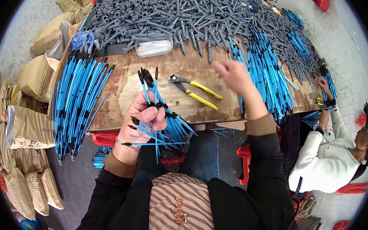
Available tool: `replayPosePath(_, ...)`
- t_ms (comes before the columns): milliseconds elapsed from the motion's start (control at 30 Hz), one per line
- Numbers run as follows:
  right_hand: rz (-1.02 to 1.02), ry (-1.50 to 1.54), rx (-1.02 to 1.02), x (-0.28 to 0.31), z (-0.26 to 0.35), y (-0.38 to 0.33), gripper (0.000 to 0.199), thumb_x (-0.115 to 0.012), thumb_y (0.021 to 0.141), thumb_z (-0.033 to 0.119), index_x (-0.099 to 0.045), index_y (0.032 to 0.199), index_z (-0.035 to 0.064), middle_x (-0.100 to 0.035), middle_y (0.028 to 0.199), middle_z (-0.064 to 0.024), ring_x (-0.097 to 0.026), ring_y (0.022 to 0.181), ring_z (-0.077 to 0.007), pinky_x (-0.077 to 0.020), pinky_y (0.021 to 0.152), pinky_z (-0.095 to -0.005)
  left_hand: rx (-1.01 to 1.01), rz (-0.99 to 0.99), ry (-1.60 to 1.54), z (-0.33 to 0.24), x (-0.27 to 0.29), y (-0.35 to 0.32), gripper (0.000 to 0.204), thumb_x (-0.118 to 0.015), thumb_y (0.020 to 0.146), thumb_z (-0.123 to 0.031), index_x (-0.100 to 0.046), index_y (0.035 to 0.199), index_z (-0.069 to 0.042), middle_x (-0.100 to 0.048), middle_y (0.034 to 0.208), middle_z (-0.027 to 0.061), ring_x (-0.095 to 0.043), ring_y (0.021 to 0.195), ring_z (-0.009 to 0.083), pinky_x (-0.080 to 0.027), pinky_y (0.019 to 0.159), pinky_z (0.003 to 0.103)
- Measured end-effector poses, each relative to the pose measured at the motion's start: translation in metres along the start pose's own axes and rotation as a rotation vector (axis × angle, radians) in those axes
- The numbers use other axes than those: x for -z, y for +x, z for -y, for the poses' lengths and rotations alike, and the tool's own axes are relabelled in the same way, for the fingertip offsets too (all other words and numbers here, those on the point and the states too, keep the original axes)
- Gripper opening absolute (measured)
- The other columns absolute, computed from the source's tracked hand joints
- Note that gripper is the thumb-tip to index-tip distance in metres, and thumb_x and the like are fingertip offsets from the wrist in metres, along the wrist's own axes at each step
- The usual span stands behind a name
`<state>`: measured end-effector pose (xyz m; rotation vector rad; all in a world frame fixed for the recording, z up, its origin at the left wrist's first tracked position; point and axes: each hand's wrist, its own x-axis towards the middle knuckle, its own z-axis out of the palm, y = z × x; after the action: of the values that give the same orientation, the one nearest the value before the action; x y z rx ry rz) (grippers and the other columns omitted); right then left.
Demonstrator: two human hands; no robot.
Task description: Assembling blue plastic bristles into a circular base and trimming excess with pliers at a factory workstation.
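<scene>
My left hand [140, 119] is closed around a bundle of thin blue tubes with black fittings [173, 129], held at the table's front edge above my lap. Some black tips stick up past the fingers, and other tubes fan out below. Over the board, my right hand [232, 76] is raised with curled fingers that motion smears, so whether it holds anything cannot be made out. It is near a large stack of blue tubes [267, 73]. Between my hands lie end-cutting pincers with yellow handles [201, 100], partly spread, on the wooden tabletop [114, 86].
A big heap of grey plastic parts [156, 13] covers the far side. Before it stands a clear tray of white sticks [154, 47]. More blue tubes [79, 97] overhang the left edge, near a glove [86, 41] and paper sacks [29, 123]. A co-worker [327, 160] sits at right.
</scene>
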<state>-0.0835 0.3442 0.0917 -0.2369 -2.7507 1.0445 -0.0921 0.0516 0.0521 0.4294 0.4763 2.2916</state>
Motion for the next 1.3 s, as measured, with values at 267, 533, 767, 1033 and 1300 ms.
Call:
replayPosePath(267,-0.243,-0.944,-0.331,0.011,-0.098,0.065,0.028,-0.055,0.083,0.033,-0.065,0.089,0.0065,-0.067,0.08,-0.0173,-0.063,0.073,-0.0382,-0.0517,0.064,-0.0432,0.029,0.078,0.329,-0.004,-0.014,-0.044,0.023,-0.063,0.081,-0.004,-0.054,0.103,-0.002,-0.061,0.071,0.0157,-0.057,0.057,0.0217,-0.046,0.056,0.029)
replayPosePath(533,-0.344,-0.793,-0.129,0.014,-0.053,0.053,0.032,-0.055,0.081,0.018,-0.055,0.111,0.0069,-0.067,0.083,-0.0165,-0.064,0.075,-0.0391,-0.0513,0.065,-0.0463,-0.127,-0.29,0.589,0.003,-0.01,-0.028,0.021,-0.061,0.084,-0.006,-0.057,0.104,0.0,-0.066,0.079,0.0188,-0.066,0.072,0.0277,-0.052,0.066,0.032)
replayPosePath(767,-0.157,-0.861,0.184,0.024,-0.05,0.064,0.032,-0.054,0.082,0.017,-0.049,0.113,0.0092,-0.066,0.086,-0.0147,-0.063,0.074,-0.0379,-0.0502,0.063,-0.0468,-0.017,-0.054,0.421,-0.007,-0.007,-0.033,0.019,-0.059,0.087,-0.007,-0.06,0.104,0.0,-0.066,0.082,0.0185,-0.066,0.076,0.0269,-0.052,0.068,0.031)
replayPosePath(1033,-0.513,-1.01,0.347,0.044,-0.009,0.091,0.026,-0.054,0.086,0.019,-0.05,0.11,0.0097,-0.065,0.092,-0.011,-0.063,0.072,-0.0325,-0.0505,0.061,-0.0394,-0.014,-0.225,0.652,-0.001,-0.002,-0.024,0.017,-0.061,0.087,-0.009,-0.06,0.101,0.001,-0.066,0.08,0.0178,-0.064,0.067,0.0246,-0.052,0.064,0.029)
replayPosePath(1300,-0.515,0.03,0.688,0.052,0.11,0.003,0.026,-0.057,0.088,0.006,-0.06,0.113,0.0024,-0.063,0.076,-0.0061,-0.053,0.055,-0.0138,-0.044,0.053,-0.0232,-0.002,-0.118,0.196,-0.016,0.036,-0.021,0.021,-0.062,0.086,-0.01,-0.059,0.104,0.0,-0.066,0.081,0.0171,-0.065,0.068,0.0267,-0.053,0.066,0.031)
